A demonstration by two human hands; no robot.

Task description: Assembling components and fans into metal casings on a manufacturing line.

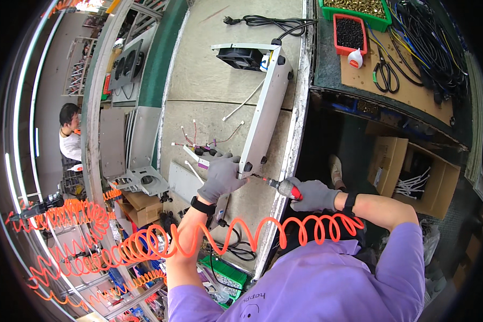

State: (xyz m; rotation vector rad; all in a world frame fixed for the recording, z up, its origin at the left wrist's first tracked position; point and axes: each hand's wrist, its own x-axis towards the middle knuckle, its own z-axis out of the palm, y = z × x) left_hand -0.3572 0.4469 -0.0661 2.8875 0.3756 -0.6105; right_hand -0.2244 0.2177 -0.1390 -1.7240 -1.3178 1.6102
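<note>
A long, narrow grey metal housing with black feet lies along the workbench. At its far end, a bracket carries a black fan. My left hand, in a grey glove, grips the near end of this housing, its fingertips partly hidden. My right hand, also gloved, is wrapped round a red and black power screwdriver. The driver's bit points left, at the near end of the housing; whether it touches a screw is too small to tell. Beside my left hand lies a small part with red wires.
An orange coiled air hose stretches across in front of my body. A black power cord lies at the bench's far end. On the right-hand table stand a red bin and scissors. Another person is at far left.
</note>
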